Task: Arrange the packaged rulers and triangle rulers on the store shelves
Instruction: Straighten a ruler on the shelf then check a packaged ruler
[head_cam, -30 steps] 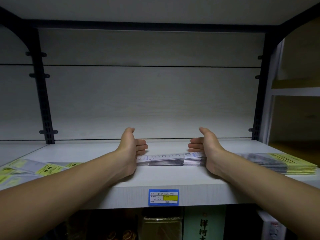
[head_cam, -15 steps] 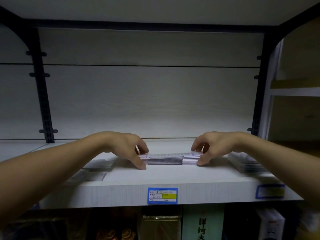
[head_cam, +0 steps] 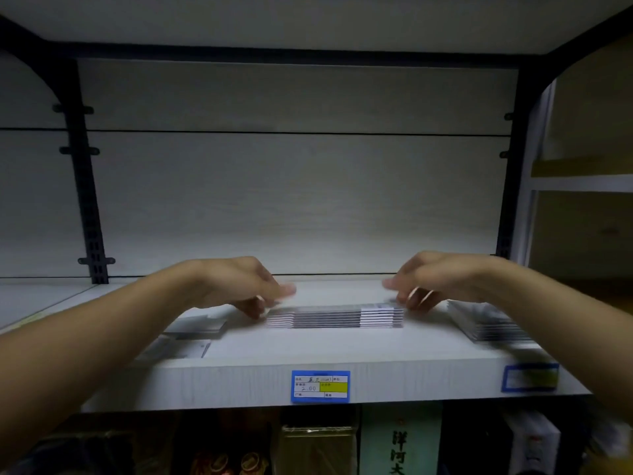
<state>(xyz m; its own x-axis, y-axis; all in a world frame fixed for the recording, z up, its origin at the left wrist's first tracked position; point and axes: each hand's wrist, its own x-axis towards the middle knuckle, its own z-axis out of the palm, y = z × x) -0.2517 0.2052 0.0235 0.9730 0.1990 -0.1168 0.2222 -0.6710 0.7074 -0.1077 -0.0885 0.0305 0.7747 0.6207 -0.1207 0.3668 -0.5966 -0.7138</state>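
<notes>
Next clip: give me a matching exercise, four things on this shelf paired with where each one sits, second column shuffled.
Things:
1. stack of packaged rulers
2. blue price tag
3. left hand
4. right hand

Places:
A. at the stack's right end
B. on the shelf's front edge, below the stack
C. at the stack's left end
D. middle of the shelf, between the hands

Pairs: 1-D, 2-B, 3-C, 4-A

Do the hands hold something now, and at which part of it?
The left hand and right hand are at the two short ends of the stack of packaged rulers lying on the shelf. Motion blur hides whether either grip is closed.
</notes>
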